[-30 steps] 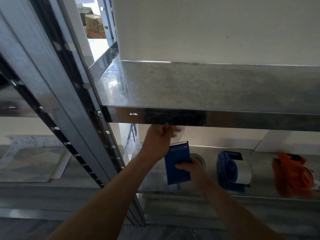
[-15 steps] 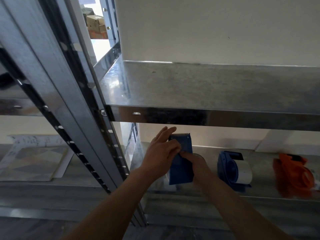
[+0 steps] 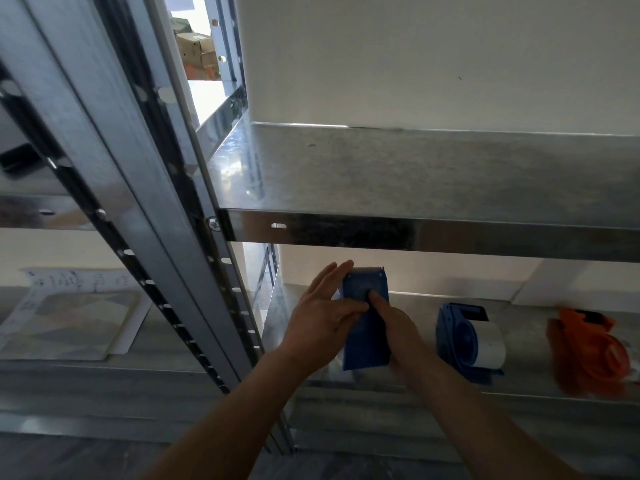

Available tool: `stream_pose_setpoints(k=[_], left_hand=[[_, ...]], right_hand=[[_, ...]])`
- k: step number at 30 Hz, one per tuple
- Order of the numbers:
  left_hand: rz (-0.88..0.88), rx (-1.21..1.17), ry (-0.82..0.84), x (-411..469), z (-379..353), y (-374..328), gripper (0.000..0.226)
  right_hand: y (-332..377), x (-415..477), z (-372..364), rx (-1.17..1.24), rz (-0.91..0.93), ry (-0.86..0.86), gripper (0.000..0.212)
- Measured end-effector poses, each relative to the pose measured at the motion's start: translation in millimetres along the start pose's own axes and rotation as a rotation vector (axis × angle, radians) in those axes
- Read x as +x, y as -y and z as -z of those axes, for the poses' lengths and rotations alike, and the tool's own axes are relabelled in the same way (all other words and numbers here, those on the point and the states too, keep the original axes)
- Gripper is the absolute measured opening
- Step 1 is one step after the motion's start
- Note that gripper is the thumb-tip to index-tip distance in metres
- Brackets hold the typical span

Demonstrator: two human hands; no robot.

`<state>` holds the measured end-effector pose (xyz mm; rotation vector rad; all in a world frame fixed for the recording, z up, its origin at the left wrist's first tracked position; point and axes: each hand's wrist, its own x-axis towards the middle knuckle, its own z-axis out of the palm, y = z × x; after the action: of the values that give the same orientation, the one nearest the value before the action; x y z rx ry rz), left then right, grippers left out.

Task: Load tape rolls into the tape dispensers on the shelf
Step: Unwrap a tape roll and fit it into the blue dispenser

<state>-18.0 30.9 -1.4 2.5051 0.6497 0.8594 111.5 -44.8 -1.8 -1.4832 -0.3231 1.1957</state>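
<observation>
Since a second ago, the left hand (image 3: 322,320) has come down from under the upper grey metal shelf (image 3: 415,174) and now lies on the flat blue plastic tape dispenser (image 3: 363,341). The round roll that showed behind this dispenser back then is now hidden.

The left hand is wide, with its fingers straight along the dispenser's left side. Its thumb lies across the blue front. The right hand (image 3: 401,330) grips the dispenser from the right side. One fingertip of it presses on the blue front, close to the left thumb.

The dispenser stands upright with its little teeth at the top. It is at the left end of the lower grey metal shelf (image 3: 526,306), near the front edge. I cannot tell if its bottom touches the shelf.

To the right, a second blue tape dispenser (image 3: 453,337) sits on the same shelf with a fat white tape roll (image 3: 491,344) in it. Further right lies an orange plastic tape dispenser (image 3: 585,351), a bit blurry. The two are apart from each other and from the hands.

A tall grey metal post with holes (image 3: 138,202) runs down the left side. Behind it lie some flat printed papers (image 3: 69,317). High up at the back sit brown cardboard boxes (image 3: 197,50).
</observation>
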Motion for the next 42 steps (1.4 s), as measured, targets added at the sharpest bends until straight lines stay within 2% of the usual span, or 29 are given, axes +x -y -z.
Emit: stream_pose_setpoints(k=[1,3,6,9,11,12,14,18,20,22,25,27,30,33,37,40,42], left_hand=[[0.023,-0.065,0.0,-3,0,-1,0.021],[0.16,-0.266,-0.047,-6,2,-7,0.028],[0.554,-0.478,-0.138,2,5,-15,0.044],[0.927,-0.734,0.056,13,6,-11,0.038],[1.04,-0.88,0.178,13,6,-9,0.029],[1.059,-0.945,0.186,13,6,-8,0.026],[1.06,-1.057,0.164,11,8,-5,0.02],[1.046,-1.115,0.173,9,14,-3,0.018],[1.036,-1.137,0.175,7,15,-3,0.018],[1.027,-1.149,0.179,6,17,-5,0.02],[1.028,-1.152,0.166,3,17,-4,0.02],[1.033,-1.13,0.143,0,17,-2,0.022],[1.037,-1.11,0.083,-3,18,0,0.022],[1.034,-0.984,0.014,-5,22,2,0.029],[1.068,-0.755,-0.059,-2,23,-1,0.038],[1.058,-0.643,-0.098,-3,20,-3,0.04],[1.059,-0.637,-0.109,-4,18,-3,0.041]], right_hand=[[0,0,1,0.015,-0.01,-0.014,0.041],[2,-1,3,0.046,-0.019,-0.031,0.043],[6,0,5,0.1,-0.002,-0.036,0.042],[11,-3,3,0.185,-0.026,-0.001,0.036],[13,-5,4,0.253,-0.055,0.026,0.049],[14,-6,5,0.277,-0.069,0.032,0.054],[16,-6,9,0.302,-0.111,0.025,0.051],[17,0,16,0.284,-0.218,0.02,0.06],[18,2,16,0.351,-0.22,0.022,0.057],[22,-1,14,0.376,-0.115,0.008,0.041],[24,3,13,0.037,0.192,-0.23,0.016],[24,5,12,-0.127,0.324,-0.311,0.016],[23,3,7,-0.223,0.394,-0.294,0.024],[15,4,-3,-0.118,0.324,-0.187,0.032],[-5,13,-13,-0.08,0.193,0.034,0.018],[-21,23,-26,-0.055,0.079,0.063,0.047],[-29,29,-33,0.038,0.012,0.024,0.047]])
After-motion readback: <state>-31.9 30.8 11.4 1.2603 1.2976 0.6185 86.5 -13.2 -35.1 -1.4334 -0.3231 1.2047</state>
